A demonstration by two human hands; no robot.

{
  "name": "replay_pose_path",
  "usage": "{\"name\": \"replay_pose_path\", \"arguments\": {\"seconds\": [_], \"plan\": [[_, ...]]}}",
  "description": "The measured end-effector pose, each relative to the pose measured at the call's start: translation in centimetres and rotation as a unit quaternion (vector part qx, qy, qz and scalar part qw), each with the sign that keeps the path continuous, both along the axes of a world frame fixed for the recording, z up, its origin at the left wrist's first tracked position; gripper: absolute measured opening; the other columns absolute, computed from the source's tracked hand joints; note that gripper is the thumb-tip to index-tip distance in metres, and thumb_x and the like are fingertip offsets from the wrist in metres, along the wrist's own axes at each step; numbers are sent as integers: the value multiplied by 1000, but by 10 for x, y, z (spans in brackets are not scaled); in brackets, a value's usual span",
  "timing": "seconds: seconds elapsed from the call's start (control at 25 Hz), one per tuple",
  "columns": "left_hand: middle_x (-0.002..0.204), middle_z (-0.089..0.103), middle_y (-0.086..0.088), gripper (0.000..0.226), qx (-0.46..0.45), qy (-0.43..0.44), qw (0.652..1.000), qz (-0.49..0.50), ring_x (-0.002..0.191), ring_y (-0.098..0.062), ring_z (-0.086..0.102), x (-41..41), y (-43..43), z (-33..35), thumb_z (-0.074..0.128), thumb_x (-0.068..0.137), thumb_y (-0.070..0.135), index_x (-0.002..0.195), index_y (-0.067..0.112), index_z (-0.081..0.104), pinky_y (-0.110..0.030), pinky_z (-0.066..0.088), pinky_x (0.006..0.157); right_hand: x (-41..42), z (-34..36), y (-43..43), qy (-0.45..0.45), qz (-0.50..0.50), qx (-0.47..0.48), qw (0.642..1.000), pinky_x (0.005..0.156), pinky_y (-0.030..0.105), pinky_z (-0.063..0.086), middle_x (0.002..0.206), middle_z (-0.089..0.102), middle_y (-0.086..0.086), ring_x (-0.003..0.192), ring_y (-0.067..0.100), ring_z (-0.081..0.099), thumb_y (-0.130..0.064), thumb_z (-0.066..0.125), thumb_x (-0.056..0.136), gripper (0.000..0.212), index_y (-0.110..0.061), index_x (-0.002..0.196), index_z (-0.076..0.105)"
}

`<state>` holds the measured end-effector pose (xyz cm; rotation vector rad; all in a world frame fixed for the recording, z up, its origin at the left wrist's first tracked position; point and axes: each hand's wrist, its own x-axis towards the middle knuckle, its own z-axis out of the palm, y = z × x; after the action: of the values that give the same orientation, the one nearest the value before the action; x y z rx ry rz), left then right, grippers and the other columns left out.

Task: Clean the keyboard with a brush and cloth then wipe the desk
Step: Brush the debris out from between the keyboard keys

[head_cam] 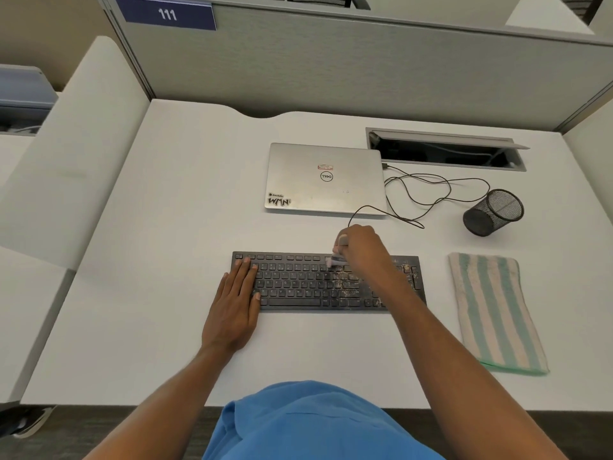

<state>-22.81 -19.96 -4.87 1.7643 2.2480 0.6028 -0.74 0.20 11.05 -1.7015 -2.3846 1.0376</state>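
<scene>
— Where is the flat black keyboard (298,283)?

— Near the front middle of the white tabletop (166,227), lying level with its long side toward the person. Pale crumbs and dust speckle its right half; the left half looks cleaner.

— And the hands?

— The left hand (235,300) lies flat, fingers straight, its fingertips on the keys at the left end and its palm on the tabletop just in front. That grip has hold of nothing. The right hand (360,249) is over the upper middle of the keys, its grip curled round a small pale-handled brush (336,259). The bristle end meets the top rows; it is blurred, so I cannot tell more of its shape.

— The cloth?

— A folded green-and-cream striped cloth (494,310) lies flat to the right of the keyboard, apart from it, with no hand on it.

— What else is there?

— A closed silver laptop (325,179) with stickers lies behind the keyboard. A thin black cable (431,194) loops from its right side across the tabletop. A black mesh pen cup (494,212) sits to the right of the loops, and an open grey cable hatch (447,151) is behind it. A blue sign reading 111 (166,13) is on the grey partition.
</scene>
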Motion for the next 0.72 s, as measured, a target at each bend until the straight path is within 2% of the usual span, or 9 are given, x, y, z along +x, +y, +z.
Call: {"name": "replay_pose_path", "arguments": {"seconds": [0.12, 0.2, 0.4, 0.56, 0.64, 0.72], "plan": [[176, 19, -1, 61, -2, -1, 1000, 1, 163, -15, 10, 0, 0, 0, 32, 109, 33, 167, 14, 28, -44, 17, 131, 16, 4, 6, -17, -47, 12, 999, 40, 3, 35, 84, 56, 2, 52, -3, 44, -11, 49, 102, 18, -4, 108, 64], [176, 18, 0, 61, -3, 0, 1000, 0, 163, -15, 10, 0, 0, 0, 32, 108, 33, 167, 15, 27, -44, 17, 131, 12, 7, 8, -9, -32, 19, 999, 41, 6, 35, 85, 54, 1, 55, -2, 45, -15, 52, 101, 19, -5, 110, 65], [177, 15, 1, 62, -8, -2, 1000, 1, 163, -14, 8, 1, 1, 2, 32, 109, 33, 168, 16, 25, -43, 16, 132, -21, 4, -3, 21, 48, 2, 999, 47, 1, 37, 83, 64, 1, 60, -3, 51, -15, 59, 98, 15, -7, 100, 71], [177, 14, 1, 62, -14, -1, 1000, 3, 164, -13, 6, 1, 1, 4, 33, 109, 33, 168, 16, 24, -40, 13, 132, -10, -1, 7, 5, 13, -29, 999, 44, 2, 34, 82, 71, 3, 51, -3, 54, -7, 62, 97, 14, 1, 92, 73], [177, 15, 1, 61, -15, 2, 1000, 2, 164, -13, 6, 1, 1, 4, 34, 109, 33, 167, 15, 25, -41, 13, 132, 5, -1, 17, -16, -17, -25, 999, 48, 7, 37, 87, 70, 6, 60, 3, 54, -6, 61, 96, 14, 2, 95, 73], [177, 16, 0, 61, -16, 5, 1000, 0, 163, -13, 6, 0, 1, 4, 33, 109, 34, 167, 15, 25, -41, 14, 132, 14, 0, 22, -68, -17, 12, 997, 53, 16, 36, 88, 66, 3, 70, 11, 53, -13, 58, 96, 13, -9, 95, 70]]}}
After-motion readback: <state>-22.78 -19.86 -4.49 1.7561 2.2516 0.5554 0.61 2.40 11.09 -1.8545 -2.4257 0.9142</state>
